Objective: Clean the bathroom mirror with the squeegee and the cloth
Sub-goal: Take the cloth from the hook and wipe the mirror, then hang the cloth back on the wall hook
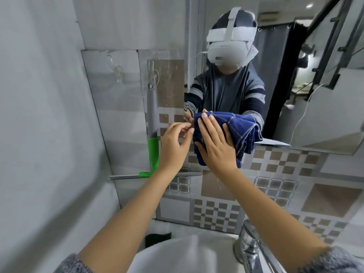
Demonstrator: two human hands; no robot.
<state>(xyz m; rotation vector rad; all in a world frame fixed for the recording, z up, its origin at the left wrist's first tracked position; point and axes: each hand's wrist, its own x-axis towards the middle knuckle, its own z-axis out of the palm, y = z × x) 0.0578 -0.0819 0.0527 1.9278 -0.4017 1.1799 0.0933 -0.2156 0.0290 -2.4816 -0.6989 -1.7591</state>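
Pressing flat on the blue cloth (240, 127), my right hand (214, 146) has its fingers straight and spread, the palm holding the fabric against the lower left corner of the mirror (315, 95). The cloth is bunched in folds under and to the right of that hand, and its lower end hangs past the mirror's bottom edge onto the patterned tiles (275, 184).

My left hand (173, 144) sits just beside it on the left, fingers loosely curled, with the fingertips right at the cloth's left edge. Whether they pinch the fabric or only touch it, I cannot tell. The two hands are close together but not clasped.

The squeegee (152, 115) is in neither hand. It hangs upright from a clear hook (152, 75) on the panel to the left of the mirror, grey handle up and green head down, just left of my left hand, and my left wrist crosses in front of its blade.

In the glass I see the reflection of the white headset (226, 48). Below my forearms lie the white basin (177, 255), a chrome tap (249, 247) on the right and a dark pad (157, 238) by the wall.
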